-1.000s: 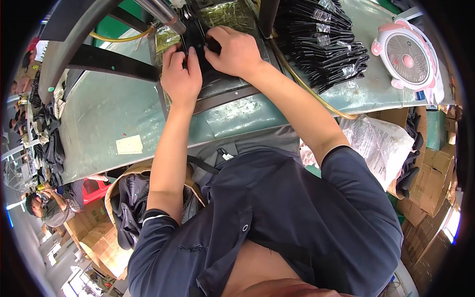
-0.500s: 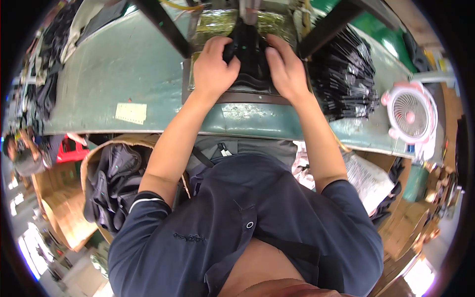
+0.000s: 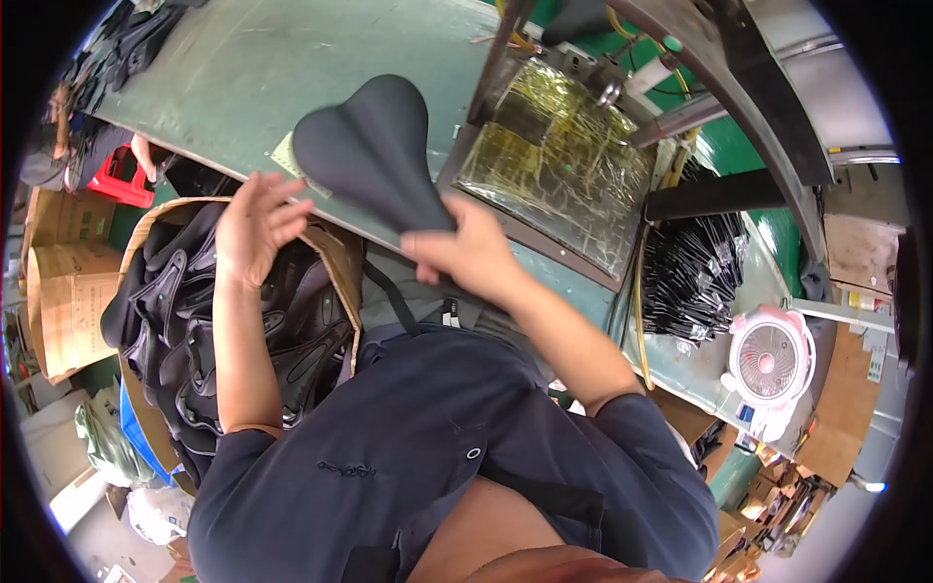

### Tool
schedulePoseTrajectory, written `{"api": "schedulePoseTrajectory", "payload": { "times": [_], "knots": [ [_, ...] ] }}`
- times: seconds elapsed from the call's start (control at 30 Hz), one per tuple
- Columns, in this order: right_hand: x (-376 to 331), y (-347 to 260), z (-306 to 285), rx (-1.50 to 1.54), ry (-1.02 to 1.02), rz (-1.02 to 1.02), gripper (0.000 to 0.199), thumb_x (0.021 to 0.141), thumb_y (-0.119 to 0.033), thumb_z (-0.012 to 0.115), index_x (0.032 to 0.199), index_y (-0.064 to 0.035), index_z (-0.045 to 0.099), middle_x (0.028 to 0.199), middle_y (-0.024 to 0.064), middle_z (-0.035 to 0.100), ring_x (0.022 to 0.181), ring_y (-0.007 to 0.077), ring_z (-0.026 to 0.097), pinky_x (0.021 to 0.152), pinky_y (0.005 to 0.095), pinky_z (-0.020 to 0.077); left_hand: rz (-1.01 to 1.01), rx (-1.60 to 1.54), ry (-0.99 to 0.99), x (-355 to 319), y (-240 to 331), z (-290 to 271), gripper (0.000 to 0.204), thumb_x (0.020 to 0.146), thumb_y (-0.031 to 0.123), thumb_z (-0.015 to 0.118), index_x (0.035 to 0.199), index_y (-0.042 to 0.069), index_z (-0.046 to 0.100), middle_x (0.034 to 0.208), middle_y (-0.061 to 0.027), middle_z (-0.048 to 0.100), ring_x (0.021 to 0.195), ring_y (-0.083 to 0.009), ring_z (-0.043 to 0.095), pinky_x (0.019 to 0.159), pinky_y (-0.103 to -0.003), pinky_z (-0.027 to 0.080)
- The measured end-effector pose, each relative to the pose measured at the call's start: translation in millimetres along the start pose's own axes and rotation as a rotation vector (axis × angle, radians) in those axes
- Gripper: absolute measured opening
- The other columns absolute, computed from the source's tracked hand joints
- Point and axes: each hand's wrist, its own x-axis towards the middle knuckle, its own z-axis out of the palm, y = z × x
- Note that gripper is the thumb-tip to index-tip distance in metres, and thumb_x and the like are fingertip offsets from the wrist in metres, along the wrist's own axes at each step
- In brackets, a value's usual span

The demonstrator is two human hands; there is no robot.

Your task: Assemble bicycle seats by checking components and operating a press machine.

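Black bicycle saddle (image 3: 374,146) gripped by its nose in the right hand (image 3: 471,253), held over the near edge of a green worktable (image 3: 224,78), left hand (image 3: 258,228) empty with fingers spread, raised above a cardboard box (image 3: 342,272) filled with dark saddles (image 3: 167,291).

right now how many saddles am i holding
1: the black saddle, its narrow end in your right hand. Your left hand is open, nothing visible in it. Saddle-like pieces in the carton overlap; some may be hidden.
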Motion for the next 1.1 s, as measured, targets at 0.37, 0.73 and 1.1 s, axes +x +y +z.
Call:
{"api": "schedulePoseTrajectory", "payload": {
  "times": [0.37, 0.73, 1.1],
  "knots": [
    [31.1, -93.6, -3.6, 0.073, 0.105, -0.760, 0.045, 0.101, -0.009, 0.074, 0.141, 0.0054, 0.062, 0.154, 0.0211, 0.054, 0.119, 0.0313, 0.072, 0.096, 0.0435, 0.0628, 1.849, 0.472, -0.048, -107.8, 95.0, 94.5, 0.058, 0.095, 0.009, 0.058, 0.148, -0.012, 0.047, 0.146, -0.0436, 0.054, 0.139, -0.0561, 0.054, 0.119, -0.067, 0.041],
    [-254.5, -119.0, -132.0, -0.621, 0.386, -1.868, 0.063, 0.105, -0.042, 0.047, 0.141, 0.0088, 0.058, 0.148, 0.0284, 0.057, 0.137, 0.0433, 0.057, 0.121, 0.0539, 0.0388, 2.358, 0.472, -0.230, -70.2, 163.4, 156.5, 0.055, 0.096, 0.011, 0.062, 0.145, -0.011, 0.050, 0.146, -0.0412, 0.055, 0.138, -0.0543, 0.056, 0.118, -0.064, 0.043],
    [-280.3, -119.6, -116.1, -0.867, 0.441, -2.041, 0.062, 0.104, -0.043, 0.050, 0.134, 0.0106, 0.060, 0.137, 0.0284, 0.062, 0.127, 0.0408, 0.062, 0.114, 0.0497, 0.0440, 2.695, 0.284, -0.260, -101.6, 137.2, 212.4, 0.053, 0.097, 0.014, 0.066, 0.143, -0.009, 0.053, 0.146, -0.0388, 0.057, 0.136, -0.0525, 0.058, 0.117, -0.061, 0.044]
  ]
}}
